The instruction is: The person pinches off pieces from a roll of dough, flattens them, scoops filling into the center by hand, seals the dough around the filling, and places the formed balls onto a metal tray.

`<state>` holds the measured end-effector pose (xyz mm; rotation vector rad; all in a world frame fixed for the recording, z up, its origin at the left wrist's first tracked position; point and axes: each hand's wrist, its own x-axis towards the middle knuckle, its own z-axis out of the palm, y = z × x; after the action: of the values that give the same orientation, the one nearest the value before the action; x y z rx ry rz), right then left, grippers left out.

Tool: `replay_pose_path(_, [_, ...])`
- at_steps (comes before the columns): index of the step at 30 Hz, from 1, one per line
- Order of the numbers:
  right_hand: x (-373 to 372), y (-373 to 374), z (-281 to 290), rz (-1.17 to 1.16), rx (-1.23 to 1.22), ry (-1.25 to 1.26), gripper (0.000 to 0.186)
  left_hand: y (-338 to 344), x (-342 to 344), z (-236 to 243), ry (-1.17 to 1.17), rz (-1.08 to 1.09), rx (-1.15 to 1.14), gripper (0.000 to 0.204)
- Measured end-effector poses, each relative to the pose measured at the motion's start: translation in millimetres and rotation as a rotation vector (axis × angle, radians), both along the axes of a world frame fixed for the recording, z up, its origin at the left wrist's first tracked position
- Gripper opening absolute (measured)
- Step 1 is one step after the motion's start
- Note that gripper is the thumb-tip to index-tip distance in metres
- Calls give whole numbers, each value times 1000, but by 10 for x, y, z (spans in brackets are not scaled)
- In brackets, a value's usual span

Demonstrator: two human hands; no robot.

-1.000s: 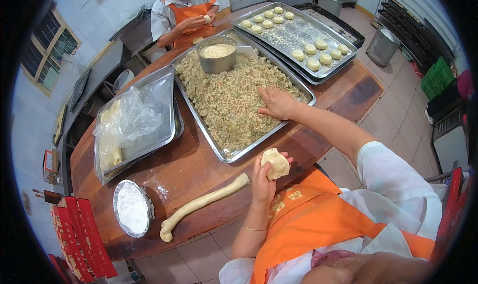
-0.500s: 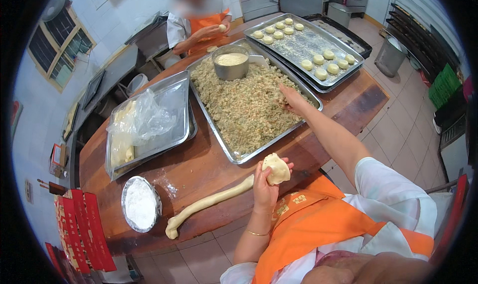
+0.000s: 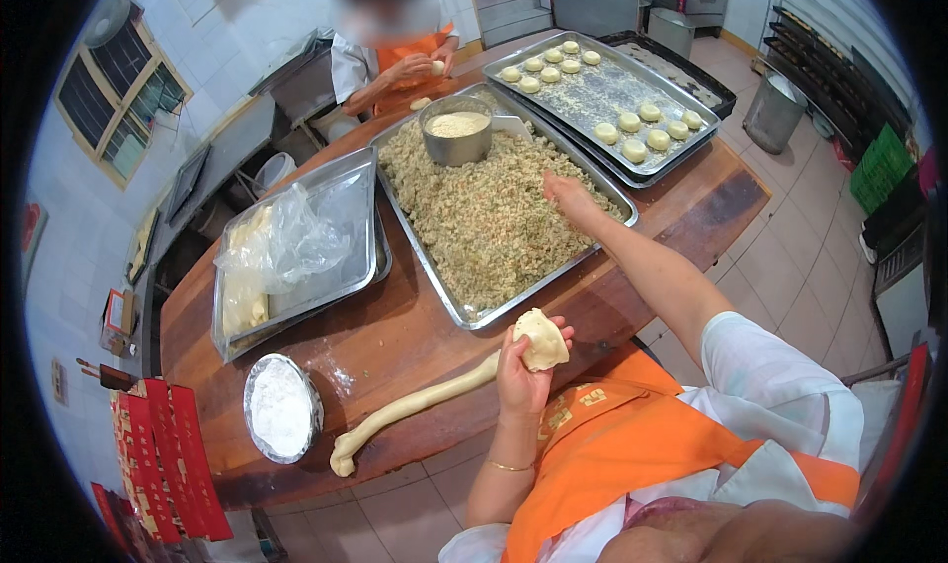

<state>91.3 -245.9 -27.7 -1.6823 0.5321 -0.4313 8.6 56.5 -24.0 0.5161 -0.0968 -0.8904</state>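
Observation:
My left hand (image 3: 520, 377) holds a flattened piece of pale dough (image 3: 541, 338) raised over the near edge of the wooden table (image 3: 395, 341). My right hand (image 3: 571, 196) reaches into the big metal tray (image 3: 446, 299) of crumbly greenish filling (image 3: 484, 207), fingers pinched down in the filling near its right side. A long rope of dough (image 3: 415, 410) lies on the table left of my left hand.
A small metal pot of pale paste (image 3: 456, 128) stands at the tray's far end. A second tray with shaped dough rounds (image 3: 604, 94) is at the far right. A tray with a plastic bag (image 3: 291, 242) and a flour bowl (image 3: 282, 407) are left. Another person (image 3: 395, 54) shapes dough opposite.
My right hand moved farther right across the filling tray. The left hand keeps the dough piece held up in about the same place.

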Motion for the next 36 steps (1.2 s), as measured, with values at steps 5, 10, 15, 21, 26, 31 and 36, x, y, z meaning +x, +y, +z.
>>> replay_pose_path(5, [-116,192,341,119,506,-71,39,4,2,1,-10,5,12,39])
replay_pose_path(10, [-79,3,91,140,156,-81,45,-24,-6,-8,-25,-9,29,40])
replay_pose_path(15, [-10,51,-8,51,-82,-103,57,-4,-16,-23,-2,-2,49,39])
replay_pose_path(21, [-88,-83,47,164,353,-142,47,-28,-10,-57,26,-10,24,38])
replay_pose_path(26, [-212,-61,218,178,710,-214,46,-58,23,-40,-90,35,60,39])
replay_pose_path(31, [-169,-76,179,104,976,-382,40,-148,82,76,-66,81,118,38])
replay_pose_path(36, [-178,-11,153,77,633,-248,46,-281,200,220,-67,143,316,31])
